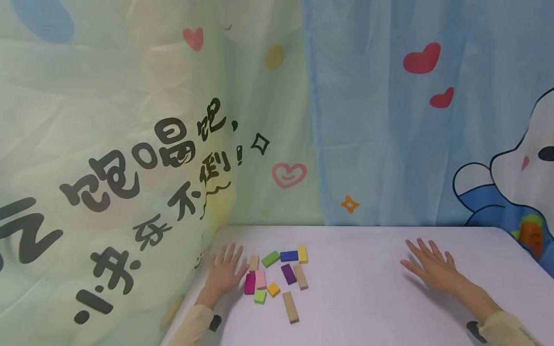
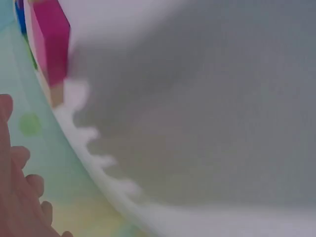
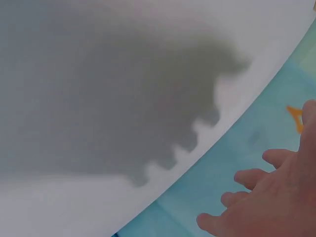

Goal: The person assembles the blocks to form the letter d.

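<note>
Two hands spread wide, nothing held in either!
Over on the left, the left hand (image 1: 222, 275) has its fingers straight and fanned, and look, the blocks (image 1: 288, 274) sit just to its right; the magenta block (image 1: 249, 284) and far tan block (image 1: 254, 262) are nearest its thumb, contact impossible to tell! Green block (image 1: 270, 259), blue block (image 1: 289, 256) and yellow block (image 1: 302, 254) string along the far side, near tan block (image 1: 291, 308) lying nearest us. Across on the right, the right hand (image 1: 434, 270) is splayed above the table (image 1: 355, 288), well apart from every block!
</note>
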The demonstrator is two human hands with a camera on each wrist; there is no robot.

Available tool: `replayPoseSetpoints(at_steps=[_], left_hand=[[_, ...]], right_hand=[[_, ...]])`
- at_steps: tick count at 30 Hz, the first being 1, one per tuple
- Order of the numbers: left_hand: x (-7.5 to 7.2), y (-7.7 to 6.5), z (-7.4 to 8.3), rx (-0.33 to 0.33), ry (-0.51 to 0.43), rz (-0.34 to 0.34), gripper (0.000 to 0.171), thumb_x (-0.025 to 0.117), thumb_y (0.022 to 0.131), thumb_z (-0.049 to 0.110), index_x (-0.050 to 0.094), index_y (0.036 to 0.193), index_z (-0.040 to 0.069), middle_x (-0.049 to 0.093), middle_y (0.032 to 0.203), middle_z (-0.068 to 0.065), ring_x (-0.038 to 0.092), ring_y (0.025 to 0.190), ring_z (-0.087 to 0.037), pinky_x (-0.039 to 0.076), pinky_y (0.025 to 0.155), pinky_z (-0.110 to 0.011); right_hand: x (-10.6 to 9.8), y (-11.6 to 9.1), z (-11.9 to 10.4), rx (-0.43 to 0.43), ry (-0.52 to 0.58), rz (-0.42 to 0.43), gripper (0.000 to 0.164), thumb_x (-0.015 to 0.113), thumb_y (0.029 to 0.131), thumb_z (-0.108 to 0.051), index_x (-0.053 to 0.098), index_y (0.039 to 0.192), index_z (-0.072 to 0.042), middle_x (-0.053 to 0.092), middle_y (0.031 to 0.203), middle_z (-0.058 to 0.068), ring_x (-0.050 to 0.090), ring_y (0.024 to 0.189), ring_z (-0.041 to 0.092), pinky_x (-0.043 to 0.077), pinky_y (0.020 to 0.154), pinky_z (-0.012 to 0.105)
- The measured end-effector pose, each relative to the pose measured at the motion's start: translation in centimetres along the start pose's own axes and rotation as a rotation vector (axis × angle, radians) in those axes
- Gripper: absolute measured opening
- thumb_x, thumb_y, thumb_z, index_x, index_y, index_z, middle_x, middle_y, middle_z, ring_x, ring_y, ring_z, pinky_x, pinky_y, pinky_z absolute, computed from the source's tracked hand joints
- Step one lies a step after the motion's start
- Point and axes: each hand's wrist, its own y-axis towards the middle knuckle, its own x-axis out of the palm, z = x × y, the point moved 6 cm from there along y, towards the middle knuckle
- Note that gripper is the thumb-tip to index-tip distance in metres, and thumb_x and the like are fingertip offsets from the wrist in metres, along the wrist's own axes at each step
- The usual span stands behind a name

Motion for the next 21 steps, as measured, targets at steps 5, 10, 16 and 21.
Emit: replayPoseSetpoints(at_steps=[5,10,16,21], left_hand=[[0.1,-0.4,2.9,0.078,-0.009,-0.014,0.063,0.052,0.1,0.047,0.041,0.154,0.017,0.035,0.163,-0.012,0.025,0.152,-0.042,0.019,0.119,-0.068],[0.1,-1.3,5.7,0.177,-0.043,-0.044,0.064,0.053,0.1,0.049,0.043,0.153,0.017,0.036,0.162,-0.011,0.026,0.151,-0.042,0.019,0.119,-0.068],[0.2,-2.5,8.4,0.285,-0.029,-0.015,0.063,0.054,0.099,0.051,0.046,0.151,0.016,0.039,0.161,-0.009,0.03,0.15,-0.04,0.024,0.118,-0.066],[0.2,-3.5,10.2,0.35,0.006,-0.008,0.063,0.05,0.1,0.054,0.044,0.153,0.02,0.041,0.16,-0.006,0.029,0.151,-0.038,0.026,0.117,-0.065]], right_hand=[[0.9,0.5,-2.1,-0.047,-0.021,0.0,0.081,0.05,0.1,-0.056,0.032,0.154,0.001,0.022,0.157,0.038,0.01,0.144,0.061,0.003,0.106,0.083],[1.8,0.8,-4.5,-0.102,-0.024,-0.011,0.077,0.055,0.099,-0.052,0.038,0.151,0.002,0.029,0.156,0.036,0.018,0.143,0.059,0.01,0.107,0.082],[3.3,1.1,-7.2,-0.2,-0.03,-0.025,0.071,0.057,0.099,-0.048,0.043,0.149,0.001,0.037,0.155,0.031,0.026,0.143,0.056,0.018,0.107,0.079],[4.5,1.4,-9.2,-0.293,-0.033,-0.031,0.066,0.059,0.1,-0.043,0.045,0.149,-0.002,0.044,0.153,0.025,0.031,0.144,0.052,0.02,0.108,0.078]])
